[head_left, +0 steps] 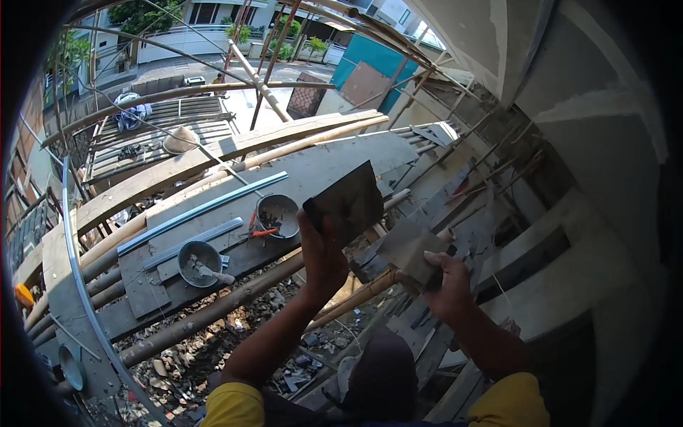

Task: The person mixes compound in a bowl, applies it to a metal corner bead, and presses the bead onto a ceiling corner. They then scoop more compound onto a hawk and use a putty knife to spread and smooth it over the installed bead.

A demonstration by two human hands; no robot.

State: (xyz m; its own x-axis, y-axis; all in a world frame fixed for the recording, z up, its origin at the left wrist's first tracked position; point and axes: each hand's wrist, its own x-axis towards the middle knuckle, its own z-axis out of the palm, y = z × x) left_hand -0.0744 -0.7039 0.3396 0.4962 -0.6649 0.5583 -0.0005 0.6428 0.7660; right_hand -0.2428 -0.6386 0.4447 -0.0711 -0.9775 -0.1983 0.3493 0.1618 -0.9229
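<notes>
My left hand (pixel 324 260) is raised at the centre, wrapped round the dark edge of a broad flat putty scraper (pixel 348 206). Its wide blade points up and to the right, with smudges on its face. To the right and lower, my right hand (pixel 449 288) grips a second putty scraper (pixel 407 248) by its black edge, thumb on the near face. The two blades are apart, close to each other. Beyond my left hand, a metal bowl (pixel 287 206) with debris stands on the planks, red-handled pliers (pixel 263 233) at its side.
Another bowl (pixel 191 252) holds a tool and whitish material. Perforated metal strips (pixel 203 212) lie along the plank platform (pixel 320 164). Bamboo poles (pixel 213 314) support it, with gaps showing rubble (pixel 167 366) below. A wall (pixel 612 235) closes the right side; scaffold poles (pixel 263 89) rise ahead.
</notes>
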